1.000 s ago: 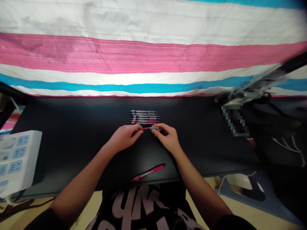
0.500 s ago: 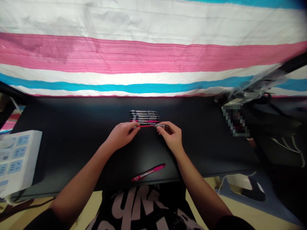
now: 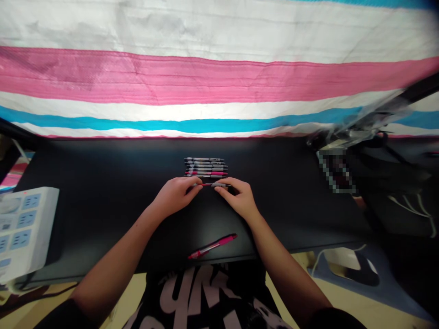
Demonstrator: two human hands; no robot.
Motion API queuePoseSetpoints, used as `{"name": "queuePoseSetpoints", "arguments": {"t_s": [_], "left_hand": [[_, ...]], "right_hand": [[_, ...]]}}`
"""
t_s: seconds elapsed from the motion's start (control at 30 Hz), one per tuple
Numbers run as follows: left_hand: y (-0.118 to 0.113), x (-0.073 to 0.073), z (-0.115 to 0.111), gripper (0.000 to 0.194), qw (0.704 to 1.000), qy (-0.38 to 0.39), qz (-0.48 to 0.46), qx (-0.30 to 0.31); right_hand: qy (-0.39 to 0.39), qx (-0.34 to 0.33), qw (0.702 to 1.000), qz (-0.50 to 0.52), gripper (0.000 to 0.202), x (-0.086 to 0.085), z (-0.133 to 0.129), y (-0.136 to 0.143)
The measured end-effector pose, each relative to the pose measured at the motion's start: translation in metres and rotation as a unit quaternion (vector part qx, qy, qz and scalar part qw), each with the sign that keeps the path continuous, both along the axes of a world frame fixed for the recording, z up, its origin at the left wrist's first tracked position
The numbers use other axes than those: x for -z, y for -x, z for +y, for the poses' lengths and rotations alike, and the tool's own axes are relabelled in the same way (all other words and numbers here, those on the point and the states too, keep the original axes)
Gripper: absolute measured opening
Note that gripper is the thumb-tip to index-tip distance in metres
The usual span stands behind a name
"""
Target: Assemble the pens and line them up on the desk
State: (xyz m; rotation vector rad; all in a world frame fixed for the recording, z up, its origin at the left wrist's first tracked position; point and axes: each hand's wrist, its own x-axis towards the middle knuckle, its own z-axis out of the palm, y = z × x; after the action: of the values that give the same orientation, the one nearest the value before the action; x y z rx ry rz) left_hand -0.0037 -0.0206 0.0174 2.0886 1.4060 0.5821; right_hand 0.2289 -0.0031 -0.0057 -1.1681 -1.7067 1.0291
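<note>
My left hand (image 3: 174, 195) and my right hand (image 3: 239, 197) hold one thin pen (image 3: 210, 184) between them, level, just above the black desk (image 3: 103, 192). The left fingers pinch its red end; the right fingers grip its grey end. Right behind it lies a tidy row of several pens (image 3: 206, 167), side by side, black and pink. A loose pink pen (image 3: 212, 246) lies slanted near the desk's front edge, between my forearms.
A white power strip (image 3: 24, 228) sits at the left edge of the desk. A striped pink, white and blue cloth (image 3: 219, 77) hangs behind. Dark gear and cables (image 3: 384, 164) crowd the right side. A grey stool (image 3: 356, 269) stands below right.
The two ends of the pen, drawn apart half a second ago, have come back together. Both hands have drawn slightly toward me.
</note>
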Motion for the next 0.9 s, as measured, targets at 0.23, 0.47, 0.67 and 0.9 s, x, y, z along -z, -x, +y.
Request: {"name": "queuePoseSetpoints", "arguments": {"t_s": [0.23,0.47,0.67,0.9], "left_hand": [[0.0015,-0.0053,0.0013,0.019,0.998,0.016,0.015,-0.053],[0.0013,-0.0064,0.0009,0.021,0.999,-0.002,-0.002,-0.049],[0.0021,-0.0048,0.0013,0.021,0.999,-0.01,-0.014,-0.035],[0.0022,-0.0054,0.0014,0.022,0.999,-0.021,-0.023,-0.029]], "right_hand": [[-0.04,0.048,0.998,0.016,0.012,0.001,-0.0008,-0.0009],[-0.029,0.045,0.998,0.015,0.014,0.001,-0.0009,-0.0012],[-0.015,0.036,0.999,0.014,0.014,0.0013,0.0002,-0.001],[0.001,0.015,1.0,0.01,0.016,0.0035,0.0006,-0.0018]]}}
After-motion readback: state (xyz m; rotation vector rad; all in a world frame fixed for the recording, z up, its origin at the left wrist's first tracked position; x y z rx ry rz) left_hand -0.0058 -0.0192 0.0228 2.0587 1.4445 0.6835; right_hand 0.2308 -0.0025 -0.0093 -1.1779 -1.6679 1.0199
